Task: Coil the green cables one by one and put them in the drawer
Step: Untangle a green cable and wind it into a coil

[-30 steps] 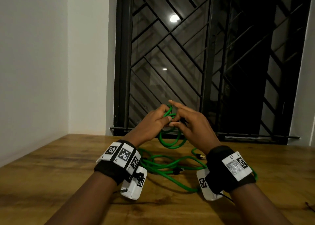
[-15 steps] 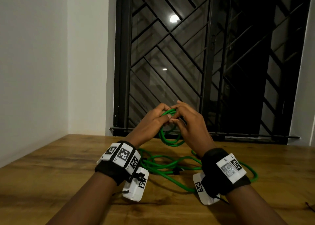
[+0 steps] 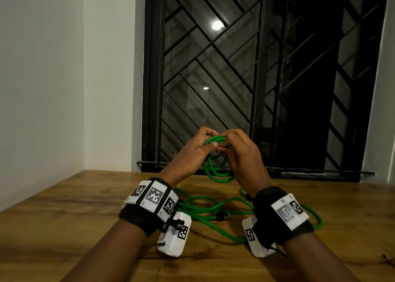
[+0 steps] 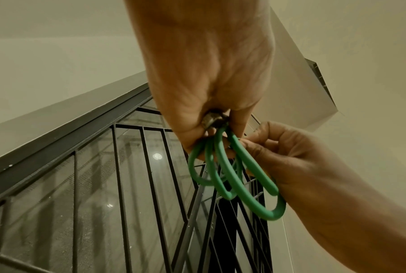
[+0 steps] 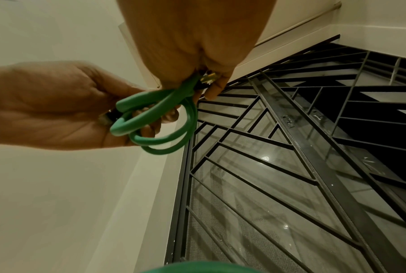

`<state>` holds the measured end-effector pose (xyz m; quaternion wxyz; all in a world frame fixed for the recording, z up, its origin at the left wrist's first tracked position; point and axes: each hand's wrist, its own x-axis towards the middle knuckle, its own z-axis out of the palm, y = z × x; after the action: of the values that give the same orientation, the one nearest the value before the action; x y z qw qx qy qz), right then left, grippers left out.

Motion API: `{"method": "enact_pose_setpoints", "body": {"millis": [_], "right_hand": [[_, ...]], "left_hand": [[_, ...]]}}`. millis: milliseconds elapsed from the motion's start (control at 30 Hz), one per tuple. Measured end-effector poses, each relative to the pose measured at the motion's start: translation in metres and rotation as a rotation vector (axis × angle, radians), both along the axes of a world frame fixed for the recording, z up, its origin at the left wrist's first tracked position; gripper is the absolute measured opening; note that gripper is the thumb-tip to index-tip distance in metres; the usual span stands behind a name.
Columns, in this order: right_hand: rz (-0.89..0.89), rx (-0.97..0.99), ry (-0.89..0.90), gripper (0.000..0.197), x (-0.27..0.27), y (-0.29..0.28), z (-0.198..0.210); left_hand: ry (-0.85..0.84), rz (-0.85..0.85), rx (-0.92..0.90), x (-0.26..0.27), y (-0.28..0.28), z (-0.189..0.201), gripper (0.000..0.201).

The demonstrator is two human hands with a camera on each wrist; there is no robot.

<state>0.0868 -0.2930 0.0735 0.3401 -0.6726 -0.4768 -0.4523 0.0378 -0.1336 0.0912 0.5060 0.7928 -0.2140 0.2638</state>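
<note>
Two hands meet above a wooden surface [image 3: 64,228], in front of a dark window with a black metal grille [image 3: 235,78]. The left hand [image 3: 193,151] and the right hand [image 3: 242,153] both have fingers curled tight around the top of one coiled green cable [image 3: 215,170]. The coil hangs down between and just below the two hands, clear of the surface, in about three or four loops. From the left wrist view, a metal plug [image 4: 212,119] at one cable end is pinched inside the left hand [image 4: 208,73], with the loops [image 4: 241,177] dangling beneath. From the right wrist view, a second plug [image 5: 207,77] sits in the right hand's [image 5: 192,37] pinch. More green cable [image 3: 213,211] lies loose on the surface under the wrists; how many separate cables it makes cannot be told. Each wrist wears one black band with white coded tags.
</note>
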Motion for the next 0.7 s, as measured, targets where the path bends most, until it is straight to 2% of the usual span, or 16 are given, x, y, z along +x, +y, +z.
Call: {"method": "enact_pose_setpoints", "body": {"millis": [333,467,600,700], "right_hand": [[-0.059,0.043,-0.059,0.002,-0.0028,-0.0004,0.0001],[-0.151,0.049,-0.088,0.006,-0.0031,-0.0003,0.0007],[-0.143,0.04,-0.067,0.007,-0.0004,-0.0012,-0.0001],[-0.119,0.072,-0.066,0.009,0.0015,-0.0032,0.0005]], "left_hand": [[0.064,-0.172,-0.143,-0.0035,-0.001,0.0035,0.023],[0.044,-0.163,-0.131,-0.003,-0.0008,0.0037,0.024],[-0.002,-0.15,-0.085,-0.0046,-0.0031,0.0032,0.028],[-0.085,-0.099,-0.042,-0.0045,-0.0053,0.0028,0.023]]}}
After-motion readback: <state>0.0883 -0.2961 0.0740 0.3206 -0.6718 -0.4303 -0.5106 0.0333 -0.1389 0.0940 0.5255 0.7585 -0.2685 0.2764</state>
